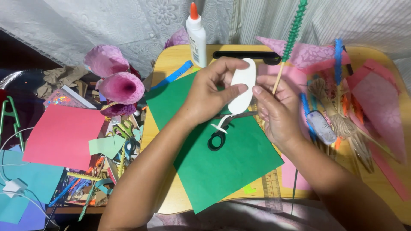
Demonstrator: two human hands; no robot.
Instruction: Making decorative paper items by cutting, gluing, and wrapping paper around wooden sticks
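Observation:
My left hand (pixel 209 92) pinches a white oval tape dispenser (pixel 242 87) above a green paper sheet (pixel 214 149). My right hand (pixel 276 109) touches the dispenser's right side with its fingertips and also holds a thin wooden stick (pixel 278 77) wrapped at the top in green crinkled paper (pixel 295 25). Under the hands, black-handled scissors (pixel 218 137) lie on the green sheet.
A small yellow wooden table (pixel 169 64) bears a white glue bottle with an orange cap (pixel 196 36), a blue ruler (pixel 173 76), a clear ruler (pixel 272 188), pink paper cones (pixel 376 98) and raffia (pixel 338 115). Left of the table lie pink paper flowers (pixel 117 83), red paper (pixel 62 134) and scraps.

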